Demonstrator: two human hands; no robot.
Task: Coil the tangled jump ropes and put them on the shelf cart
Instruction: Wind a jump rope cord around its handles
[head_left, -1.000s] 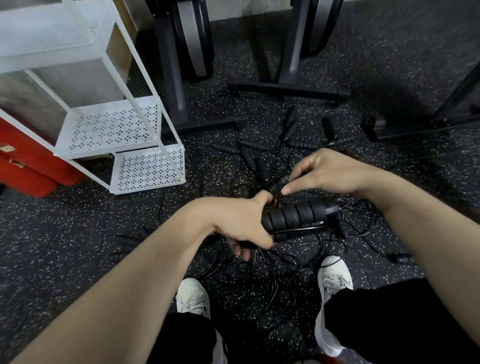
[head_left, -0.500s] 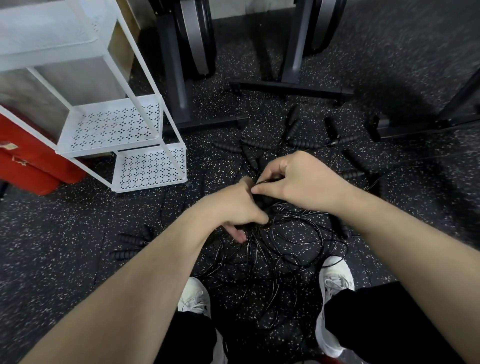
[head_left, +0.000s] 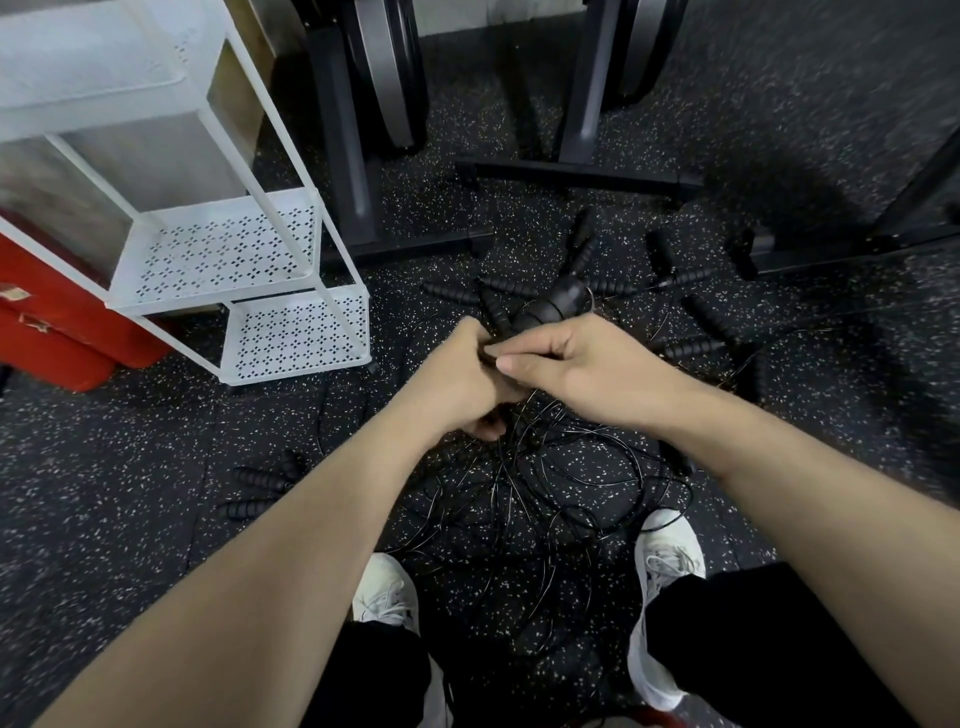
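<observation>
— What worries you here?

— My left hand (head_left: 467, 374) grips a black handle (head_left: 550, 306); my right hand (head_left: 582, 364) pinches the thin cord beside it. Below, the tangled jump ropes (head_left: 545, 483) sprawl on the floor between my shoes. If I pull hard, I judge the loops could cinch into knots. The shelf cart (head_left: 291, 291) stands left, unloaded.

— Any writing?

— None I can read.
</observation>
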